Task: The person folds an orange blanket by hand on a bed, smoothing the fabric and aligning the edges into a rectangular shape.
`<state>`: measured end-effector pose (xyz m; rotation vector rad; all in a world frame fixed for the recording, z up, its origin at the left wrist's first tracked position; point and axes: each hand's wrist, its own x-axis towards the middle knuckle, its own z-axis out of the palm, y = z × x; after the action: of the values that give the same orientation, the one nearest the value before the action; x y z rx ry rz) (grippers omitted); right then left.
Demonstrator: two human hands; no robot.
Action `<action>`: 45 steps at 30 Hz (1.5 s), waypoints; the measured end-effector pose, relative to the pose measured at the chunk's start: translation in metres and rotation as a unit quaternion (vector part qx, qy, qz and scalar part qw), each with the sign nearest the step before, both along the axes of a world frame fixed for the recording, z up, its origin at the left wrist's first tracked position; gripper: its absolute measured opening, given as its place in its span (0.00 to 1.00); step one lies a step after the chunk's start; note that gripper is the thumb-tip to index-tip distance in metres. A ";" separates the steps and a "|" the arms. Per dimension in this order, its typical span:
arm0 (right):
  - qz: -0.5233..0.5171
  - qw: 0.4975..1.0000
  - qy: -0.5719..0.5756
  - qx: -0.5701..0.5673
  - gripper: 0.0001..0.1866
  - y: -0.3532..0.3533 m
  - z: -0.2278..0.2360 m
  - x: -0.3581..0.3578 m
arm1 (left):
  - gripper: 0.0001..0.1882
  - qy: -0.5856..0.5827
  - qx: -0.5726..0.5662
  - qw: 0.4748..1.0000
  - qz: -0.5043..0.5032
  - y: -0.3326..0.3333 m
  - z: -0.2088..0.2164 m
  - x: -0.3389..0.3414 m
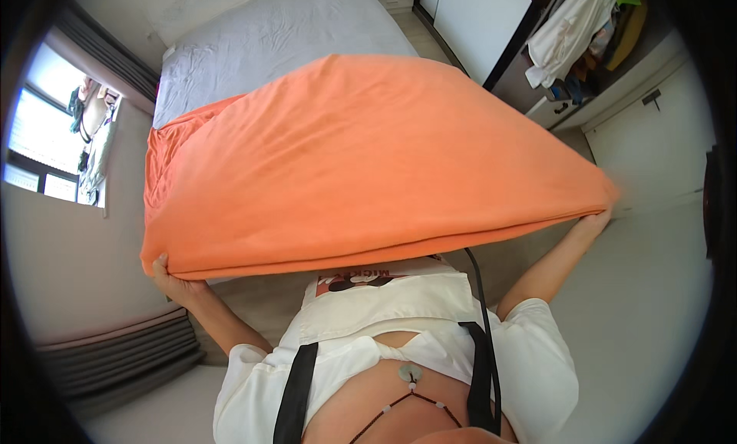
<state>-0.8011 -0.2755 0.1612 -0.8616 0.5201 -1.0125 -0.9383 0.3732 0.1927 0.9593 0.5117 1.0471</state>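
A large orange bed sheet (361, 152) is stretched wide in front of me, bulging upward in the middle. My left hand (175, 283) is closed on its near left corner, thumb on top. At the far end of the same near edge, my right hand (597, 220) grips the right corner; the cloth is slightly blurred there and hides most of the fingers. Folded layers show along the edge between my hands. Beyond the sheet lies a bed with a grey cover (284, 33), partly hidden by the orange cloth, which bunches in wrinkles at the left.
A window (54, 141) with hanging items is at the left, beside a dark curtain (115, 49). A wardrobe with a white sliding panel (480, 29) and hanging clothes (568, 41) stands at the far right. A white door (660, 122) is on the right. A black cable (482, 306) runs down my front.
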 end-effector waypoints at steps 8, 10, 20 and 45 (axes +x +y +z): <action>-0.037 0.996 0.041 0.065 0.14 -0.004 -0.039 -0.067 | 0.16 0.012 -0.019 1.000 -0.014 0.004 0.009 -0.031; -0.037 0.995 0.045 0.077 0.13 -0.008 -0.044 -0.064 | 0.15 0.029 -0.023 0.999 -0.007 0.000 0.011 -0.025; 0.065 0.990 0.076 0.097 0.17 -0.006 -0.108 0.040 | 0.08 0.187 0.145 0.972 -0.004 0.086 -0.099 0.110; 0.391 0.809 0.434 0.070 0.17 0.081 -0.395 0.399 | 0.14 0.426 0.085 0.840 -0.326 -0.104 -0.375 0.474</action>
<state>-0.4019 -0.1943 -0.2334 -1.2417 0.8822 0.2391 -0.4647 0.2693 -0.1823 1.6158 0.7392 -0.0096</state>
